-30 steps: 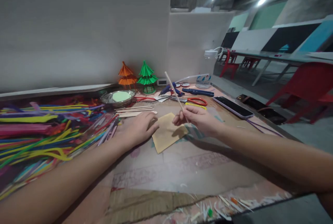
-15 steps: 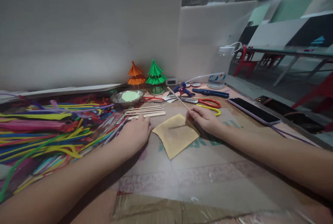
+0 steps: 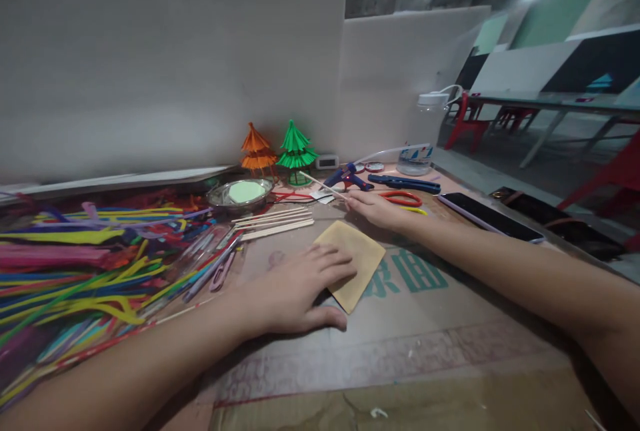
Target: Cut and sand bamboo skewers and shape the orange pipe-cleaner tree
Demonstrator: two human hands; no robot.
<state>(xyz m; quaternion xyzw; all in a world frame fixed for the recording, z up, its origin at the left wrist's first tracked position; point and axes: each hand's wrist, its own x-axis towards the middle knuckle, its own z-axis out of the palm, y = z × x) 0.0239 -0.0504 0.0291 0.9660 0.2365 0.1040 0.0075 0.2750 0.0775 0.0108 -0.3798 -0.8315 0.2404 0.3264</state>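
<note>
My left hand (image 3: 295,287) lies flat with fingers spread on a tan square of paper (image 3: 357,261) on the cardboard-covered table (image 3: 410,344). My right hand (image 3: 375,207) reaches far across the table, closed on a thin wooden stick (image 3: 323,186) that points left toward the green paper tree (image 3: 296,147). Red and yellow scissors (image 3: 403,199) lie just beyond that hand, and a blue glue gun (image 3: 350,179) sits behind it.
A heap of coloured pipe cleaners (image 3: 85,257) fills the left side. Wooden sticks (image 3: 273,221), a metal dish (image 3: 241,194), an orange paper tree (image 3: 257,149), a water bottle (image 3: 425,131) and a phone (image 3: 487,217) stand around. A grey wall closes the back.
My left hand slid toward me and onto the tan paper. My right hand moved away toward the scissors, lowering the stick until it lies almost level.
</note>
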